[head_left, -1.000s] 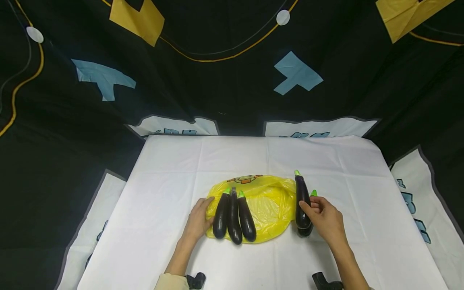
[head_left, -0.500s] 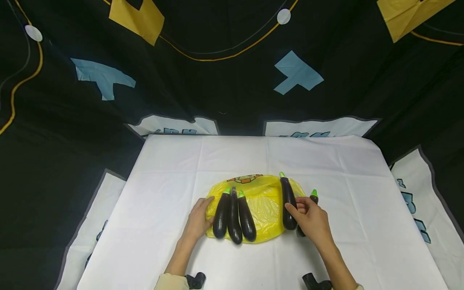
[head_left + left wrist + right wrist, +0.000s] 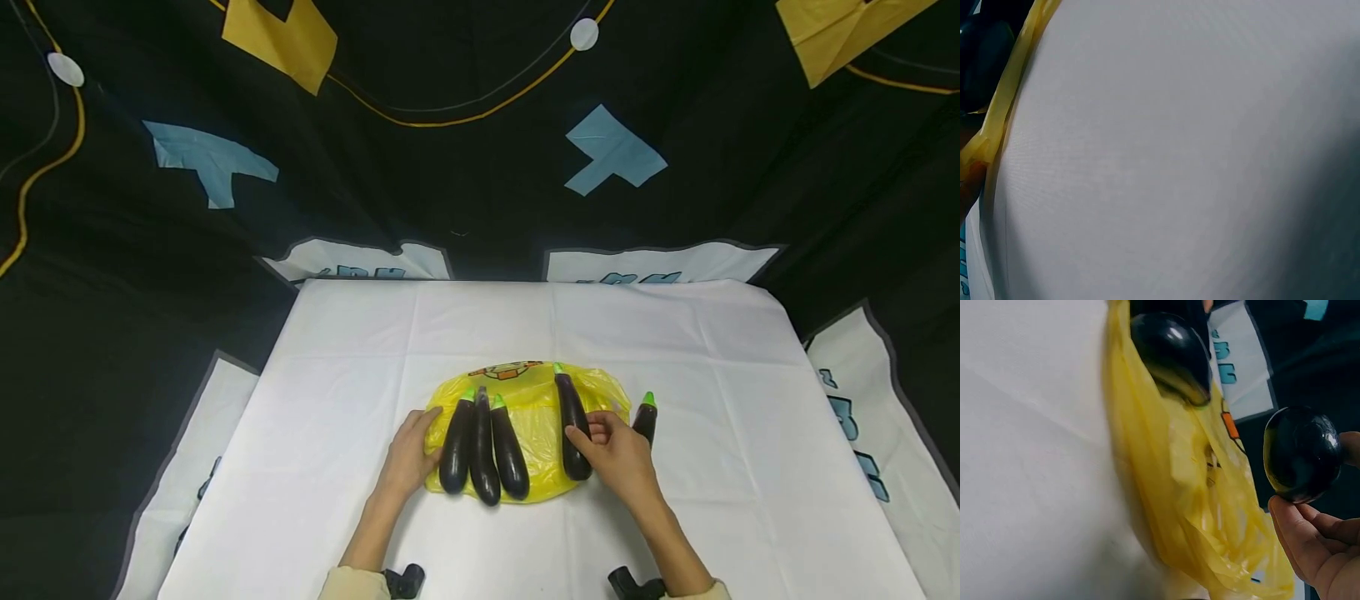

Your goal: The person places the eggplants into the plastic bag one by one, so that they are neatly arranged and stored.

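Note:
My right hand [image 3: 621,458] pinches a dark eggplant [image 3: 572,429] with a green stem end over the right part of the yellow plastic bag [image 3: 543,417]. In the right wrist view, the thumb and fingers [image 3: 1310,540] hold the rounded end of this eggplant [image 3: 1302,455], apart from the bag. Three other eggplants [image 3: 483,450] lie side by side on the left of the bag. My left hand [image 3: 407,454] grips the bag's left edge beside them; the left wrist view catches only a bit of finger at the yellow edge [image 3: 1007,94].
One more eggplant [image 3: 646,419] lies right of the bag, partly behind my right hand. White cloth [image 3: 750,467] covers the table. A dark curtain [image 3: 480,183] with blue and yellow shapes hangs behind it.
My right hand has carried the eggplant leftward, from beside the bag to over it. The eggplant at right has come into clearer view. My left hand has stayed in place.

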The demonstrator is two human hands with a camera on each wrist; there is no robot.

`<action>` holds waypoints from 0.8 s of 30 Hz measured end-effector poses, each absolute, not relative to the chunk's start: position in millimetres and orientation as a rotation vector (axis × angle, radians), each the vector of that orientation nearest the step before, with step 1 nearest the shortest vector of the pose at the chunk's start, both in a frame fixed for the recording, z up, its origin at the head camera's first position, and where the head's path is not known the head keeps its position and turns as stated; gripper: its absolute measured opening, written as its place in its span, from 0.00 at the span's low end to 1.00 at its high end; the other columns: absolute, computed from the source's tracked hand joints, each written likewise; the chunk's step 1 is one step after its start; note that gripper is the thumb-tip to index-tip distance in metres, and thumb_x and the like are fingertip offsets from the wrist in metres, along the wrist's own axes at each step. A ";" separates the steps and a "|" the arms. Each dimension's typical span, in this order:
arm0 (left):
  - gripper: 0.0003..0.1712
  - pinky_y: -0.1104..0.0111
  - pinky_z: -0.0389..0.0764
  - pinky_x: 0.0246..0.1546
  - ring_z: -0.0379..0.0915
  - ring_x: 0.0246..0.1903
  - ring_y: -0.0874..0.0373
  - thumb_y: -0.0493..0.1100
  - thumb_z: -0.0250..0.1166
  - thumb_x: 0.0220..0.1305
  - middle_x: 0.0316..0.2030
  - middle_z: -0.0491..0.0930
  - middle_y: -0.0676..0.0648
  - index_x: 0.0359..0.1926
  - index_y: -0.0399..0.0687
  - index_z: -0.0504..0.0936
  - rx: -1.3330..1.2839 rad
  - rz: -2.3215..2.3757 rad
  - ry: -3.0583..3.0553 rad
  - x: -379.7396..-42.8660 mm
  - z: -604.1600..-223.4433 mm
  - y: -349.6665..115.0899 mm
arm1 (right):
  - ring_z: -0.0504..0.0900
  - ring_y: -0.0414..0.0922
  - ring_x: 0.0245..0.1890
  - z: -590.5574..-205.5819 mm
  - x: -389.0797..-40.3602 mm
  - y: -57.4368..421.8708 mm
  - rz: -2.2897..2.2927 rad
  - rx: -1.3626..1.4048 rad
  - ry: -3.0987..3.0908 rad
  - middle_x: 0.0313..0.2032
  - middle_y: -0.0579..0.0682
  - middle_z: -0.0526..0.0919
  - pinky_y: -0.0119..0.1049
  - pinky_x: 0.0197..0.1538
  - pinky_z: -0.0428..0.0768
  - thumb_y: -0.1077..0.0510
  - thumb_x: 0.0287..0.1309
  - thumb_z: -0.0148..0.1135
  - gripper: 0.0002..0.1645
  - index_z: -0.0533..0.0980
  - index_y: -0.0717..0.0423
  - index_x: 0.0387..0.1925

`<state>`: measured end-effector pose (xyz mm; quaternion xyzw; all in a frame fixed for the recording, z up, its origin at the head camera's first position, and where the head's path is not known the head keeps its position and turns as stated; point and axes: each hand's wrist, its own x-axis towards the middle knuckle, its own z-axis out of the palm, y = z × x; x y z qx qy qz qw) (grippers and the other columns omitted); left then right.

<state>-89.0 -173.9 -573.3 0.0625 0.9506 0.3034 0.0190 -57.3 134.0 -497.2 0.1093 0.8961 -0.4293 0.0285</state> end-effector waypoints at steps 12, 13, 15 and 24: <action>0.39 0.56 0.71 0.59 0.69 0.54 0.48 0.32 0.72 0.48 0.51 0.72 0.46 0.63 0.43 0.70 0.181 0.946 2.942 -87.7 -574.8 -173.7 | 0.77 0.41 0.31 -519.8 -62.9 110.3 -1.279 0.260 2.776 0.33 0.48 0.80 0.36 0.37 0.79 0.45 0.51 0.69 0.27 0.77 0.62 0.45; 0.39 0.56 0.71 0.59 0.69 0.54 0.48 0.32 0.72 0.48 0.51 0.72 0.46 0.63 0.43 0.70 0.181 0.949 2.943 -87.7 -574.9 -173.5 | 0.77 0.41 0.31 -520.7 -63.2 109.1 -1.275 0.252 2.782 0.32 0.48 0.80 0.36 0.37 0.79 0.45 0.51 0.69 0.27 0.77 0.61 0.45; 0.39 0.56 0.71 0.59 0.69 0.54 0.48 0.32 0.72 0.48 0.51 0.72 0.46 0.63 0.43 0.70 0.181 0.945 2.947 -87.8 -575.6 -173.5 | 0.77 0.41 0.31 -522.3 -64.0 107.4 -1.274 0.239 2.790 0.32 0.48 0.80 0.36 0.36 0.79 0.45 0.51 0.69 0.27 0.78 0.62 0.44; 0.39 0.58 0.70 0.59 0.69 0.55 0.50 0.32 0.72 0.49 0.51 0.71 0.47 0.64 0.44 0.69 0.163 0.940 2.929 -88.5 -574.7 -172.9 | 0.76 0.41 0.29 -528.2 -65.8 103.5 -1.267 0.247 2.777 0.30 0.47 0.79 0.36 0.36 0.79 0.46 0.51 0.69 0.25 0.78 0.61 0.43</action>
